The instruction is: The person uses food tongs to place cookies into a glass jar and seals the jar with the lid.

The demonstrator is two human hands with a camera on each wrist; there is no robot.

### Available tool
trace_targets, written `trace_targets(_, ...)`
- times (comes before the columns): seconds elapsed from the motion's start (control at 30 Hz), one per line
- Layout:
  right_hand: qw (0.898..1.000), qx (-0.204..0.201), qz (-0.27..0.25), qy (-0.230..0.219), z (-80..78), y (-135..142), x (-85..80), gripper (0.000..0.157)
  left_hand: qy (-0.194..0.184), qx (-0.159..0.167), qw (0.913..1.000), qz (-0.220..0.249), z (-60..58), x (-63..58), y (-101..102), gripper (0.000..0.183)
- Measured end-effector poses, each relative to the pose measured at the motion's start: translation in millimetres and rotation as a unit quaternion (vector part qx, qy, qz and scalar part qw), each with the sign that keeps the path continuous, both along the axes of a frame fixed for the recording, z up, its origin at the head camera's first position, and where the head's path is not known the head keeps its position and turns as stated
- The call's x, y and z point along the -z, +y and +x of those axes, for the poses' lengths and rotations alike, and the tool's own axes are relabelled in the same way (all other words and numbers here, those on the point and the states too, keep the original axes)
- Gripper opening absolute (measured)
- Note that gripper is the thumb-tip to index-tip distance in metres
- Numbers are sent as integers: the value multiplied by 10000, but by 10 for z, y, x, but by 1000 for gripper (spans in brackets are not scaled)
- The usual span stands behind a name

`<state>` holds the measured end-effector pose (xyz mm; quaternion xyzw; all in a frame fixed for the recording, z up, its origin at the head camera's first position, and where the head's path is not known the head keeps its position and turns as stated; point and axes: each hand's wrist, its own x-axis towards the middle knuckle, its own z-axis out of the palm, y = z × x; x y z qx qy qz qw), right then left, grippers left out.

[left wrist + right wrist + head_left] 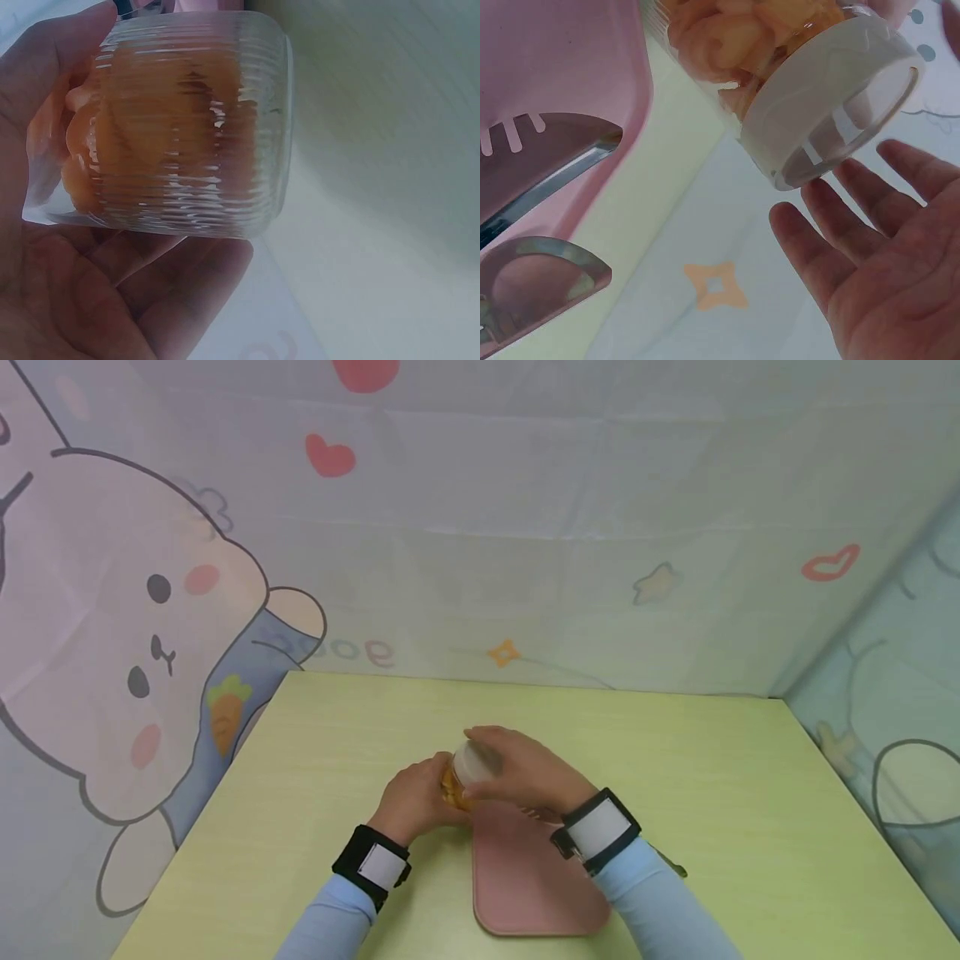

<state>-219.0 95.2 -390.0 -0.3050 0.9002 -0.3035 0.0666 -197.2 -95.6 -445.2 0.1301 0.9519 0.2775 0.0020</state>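
A clear ribbed jar (172, 127) packed with orange pieces is tilted over the table, gripped by my left hand (416, 797). In the left wrist view the thumb of that hand (60, 247) lies along one side of the jar and the fingers along the other. The jar's white lid (832, 97) is on its mouth. My right hand (528, 768) is at the lid, its fingers (817, 244) spread and fairly straight, with fingertips close to the rim. Whether they touch it, I cannot tell.
Just nearer than the jar lies a pink tray (536, 881), partly under my right wrist. A slotted metal utensil head (551, 139) and a rounded solid one (547, 281) are at the tray. A thin handle end (670, 862) pokes out right of my forearm. Behind the table hangs a printed cloth (480, 568).
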Motion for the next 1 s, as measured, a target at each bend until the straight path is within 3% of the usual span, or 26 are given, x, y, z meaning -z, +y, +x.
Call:
trace_targets(0.1,9998,-36,159,83,-4,0,5,71,18,9,10000,22,-5,8,0,70)
trace_targets(0.27,9977,451,331,385,23,-61,23,55,23,7,10000,35,-15,21,8,69)
trace_targets(0.47,9906,1144,501,557,87,-170,23,55,26,-27,10000,34,-24,38,7,67)
trace_targets(0.57,9884,1278,518,630,108,-191,37,54,3,-58,10000,58,-24,44,-2,66)
trace_targets(0.67,9893,1214,492,636,103,-186,50,56,-33,-67,9999,70,-18,42,-8,66)
trace_targets(0.77,9929,1073,387,327,80,-149,47,67,-58,-67,9999,94,-16,48,-11,68)
trace_targets(0.87,9967,766,265,21,40,-92,35,84,-54,-75,9999,128,-13,54,-17,71)
trace_targets(1.0,9998,101,145,-80,-10,-29,38,88,-3,-63,9999,116,-6,54,-23,73)
